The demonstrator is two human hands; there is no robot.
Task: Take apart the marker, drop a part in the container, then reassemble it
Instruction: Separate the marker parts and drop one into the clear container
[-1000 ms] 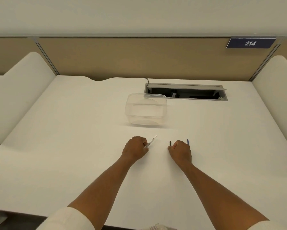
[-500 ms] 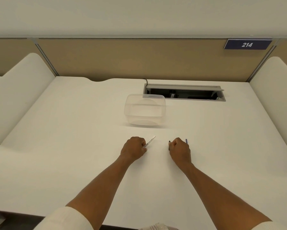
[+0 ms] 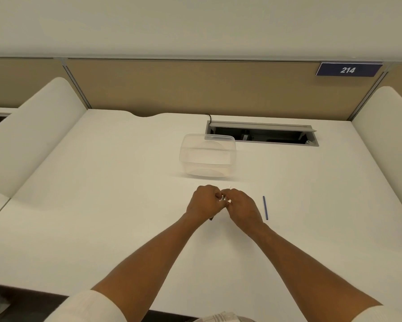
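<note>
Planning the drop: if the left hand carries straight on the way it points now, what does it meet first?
Probably the right hand, already touching the left hand at the marker. Past that, roughly the clear container; depth is unclear.

**Fig.: Non-task surroundings at your desk**

You face a white desk (image 3: pixel 102 205) w/ tan partition (image 3: pixel 183 89) behind. Nameplate "214" (image 3: pixel 348 69) upper right. Open cable tray (image 3: pixel 261 135) sits in desk's rear, black cable (image 3: pixel 209 117) at its left end. White side dividers (image 3: pixel 32 135) flank both sides.
</note>
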